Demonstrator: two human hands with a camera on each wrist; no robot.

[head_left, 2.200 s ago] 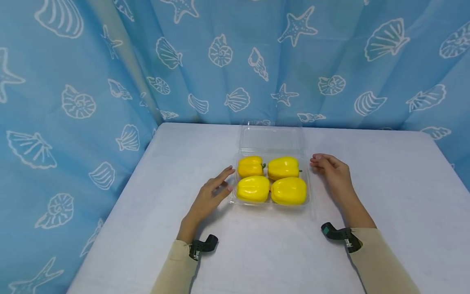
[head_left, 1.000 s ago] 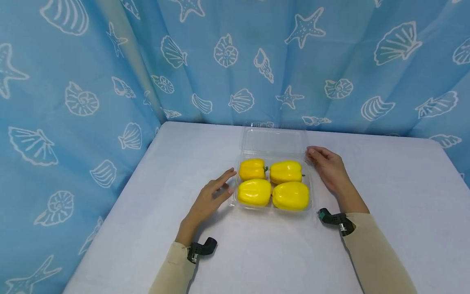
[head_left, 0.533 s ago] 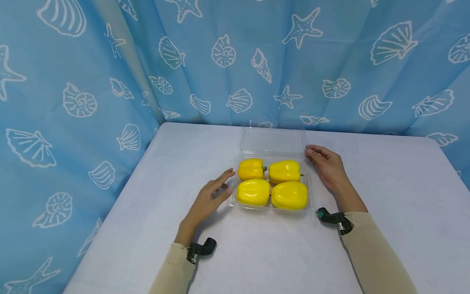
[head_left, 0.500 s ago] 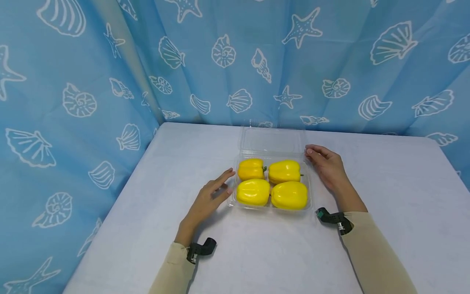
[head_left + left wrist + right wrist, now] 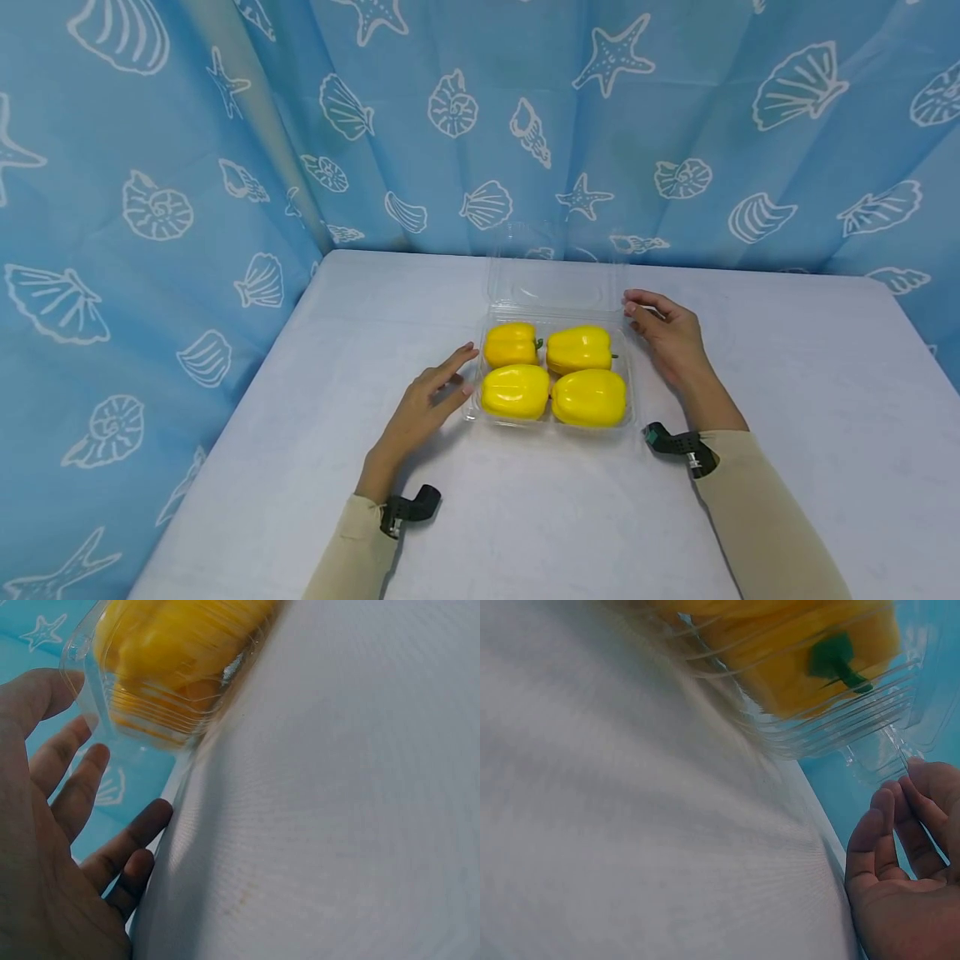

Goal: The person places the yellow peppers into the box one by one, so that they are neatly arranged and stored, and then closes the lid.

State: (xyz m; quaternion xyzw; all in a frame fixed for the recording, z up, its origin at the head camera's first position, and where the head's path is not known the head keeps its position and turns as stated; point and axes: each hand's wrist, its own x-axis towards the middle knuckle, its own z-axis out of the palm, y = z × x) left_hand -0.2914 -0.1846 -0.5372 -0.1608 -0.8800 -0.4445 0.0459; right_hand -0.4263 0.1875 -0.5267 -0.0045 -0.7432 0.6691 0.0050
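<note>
Several yellow bell peppers (image 5: 588, 398) lie in two rows in a clear plastic clamshell box (image 5: 553, 423). Its lid (image 5: 555, 283) is raised at the back, hinged to the base. At the box's left side is my left hand (image 5: 427, 400), its thumb and forefinger touching the rim; the left wrist view shows those fingers (image 5: 64, 690) at the plastic edge, the others spread and loosely bent. My right hand (image 5: 675, 337) pinches the lid's right edge near the hinge. In the right wrist view the thumb and forefinger (image 5: 926, 776) meet on the clear edge, beside a pepper's green stem (image 5: 840, 664).
A white-covered table (image 5: 525, 517) bears the box. Behind it and along the left hangs a blue curtain (image 5: 555, 125) with white shells and starfish. Each wrist wears a black camera mount (image 5: 411, 507).
My right hand moved from beside the box's base back to the lid's edge and took hold of it. The lid has tilted up somewhat. My left hand stays at the left rim.
</note>
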